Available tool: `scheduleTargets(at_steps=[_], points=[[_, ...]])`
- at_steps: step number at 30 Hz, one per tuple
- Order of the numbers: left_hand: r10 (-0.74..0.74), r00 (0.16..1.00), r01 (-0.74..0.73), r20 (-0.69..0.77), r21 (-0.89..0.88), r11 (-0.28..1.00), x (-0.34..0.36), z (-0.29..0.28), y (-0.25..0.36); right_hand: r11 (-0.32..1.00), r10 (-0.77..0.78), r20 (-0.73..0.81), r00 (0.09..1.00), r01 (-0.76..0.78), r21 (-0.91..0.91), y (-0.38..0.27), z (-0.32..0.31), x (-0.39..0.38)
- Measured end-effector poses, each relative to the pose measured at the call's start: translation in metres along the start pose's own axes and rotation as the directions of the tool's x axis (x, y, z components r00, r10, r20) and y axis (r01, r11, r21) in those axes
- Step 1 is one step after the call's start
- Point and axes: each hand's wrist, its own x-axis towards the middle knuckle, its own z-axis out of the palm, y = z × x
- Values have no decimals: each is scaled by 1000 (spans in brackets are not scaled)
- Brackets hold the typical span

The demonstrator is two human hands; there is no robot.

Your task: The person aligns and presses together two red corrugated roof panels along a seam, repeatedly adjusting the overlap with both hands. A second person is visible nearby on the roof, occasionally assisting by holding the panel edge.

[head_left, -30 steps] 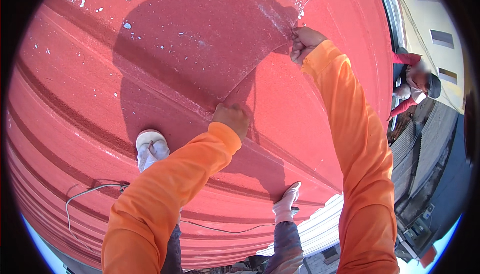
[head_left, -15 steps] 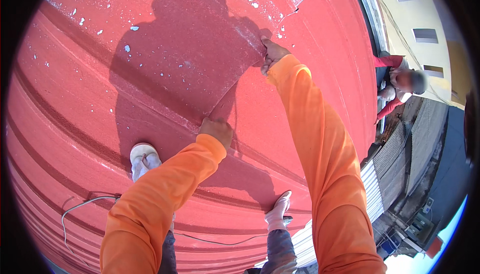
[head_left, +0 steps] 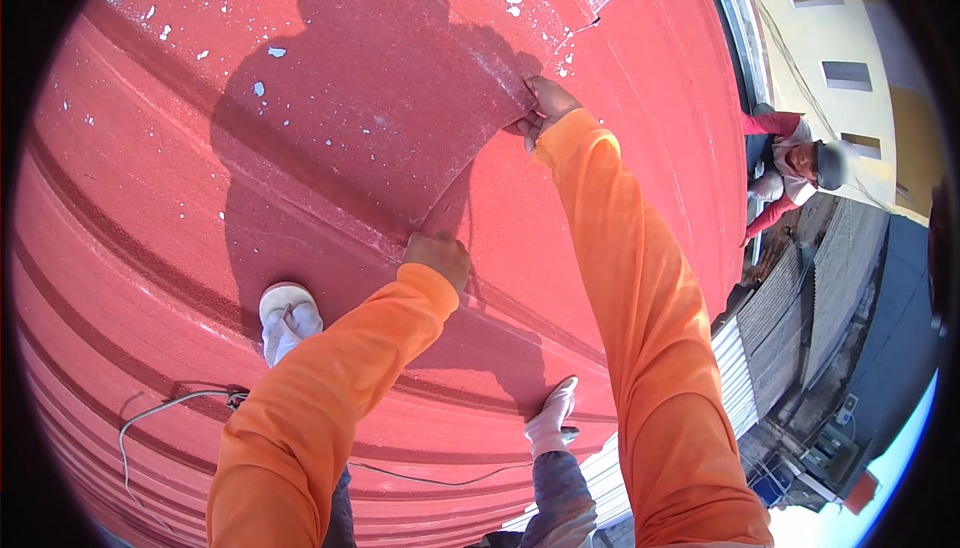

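Note:
I stand on a red ribbed metal roof. My left hand [head_left: 437,256] has its fingers curled on the edge of an overlapping red sheet [head_left: 343,128], which is flecked with white flakes. Farther up the same edge, my right hand [head_left: 542,111] grips the sheet between thumb and bent fingers, partly hidden by the hand itself. Both arms are in orange sleeves. My shadow falls across the sheet. My left foot, in a pale sandal [head_left: 288,308], rests left of my left forearm; my right foot [head_left: 550,416] is between my forearms.
A co-worker in red sleeves [head_left: 800,163] leans at the roof's right edge, beside a pale building [head_left: 820,38]. Grey corrugated roofs [head_left: 830,288] lie lower down on the right. A thin cable [head_left: 160,413] crosses the red roof behind my feet.
Since a second ago both hands and the sheet edge have shifted left and down in the picture, as have the co-worker and the building. Both hands stay on the edge.

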Motion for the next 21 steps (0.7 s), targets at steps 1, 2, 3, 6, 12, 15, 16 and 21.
scheduleTargets(at_steps=[1,2,3,6,12,15,16,21], points=[[-2,1000,2,9,-16,1000,1,2,-2,997,37,9,999,-37,62,1,3,-3],[-5,1000,5,13,-30,1000,2,4,-3,990,68,20,997,-70,125,-1,8,-6],[19,1000,-19,11,-40,999,3,2,2,985,66,-2,998,-65,162,1,-3,8],[44,999,-43,20,-35,998,2,-3,3,967,74,1,997,-72,246,8,-5,33],[45,996,-43,76,-27,999,2,-6,2,992,-22,13,1000,20,125,15,-10,52],[76,993,-74,90,-28,997,10,-8,17,997,-48,-110,993,55,63,7,-37,80],[52,997,-50,53,-39,998,10,-6,11,990,-40,-30,999,44,135,-2,-38,67],[9,999,-6,52,-59,998,0,-4,5,995,-18,50,999,13,99,-10,-8,5]])
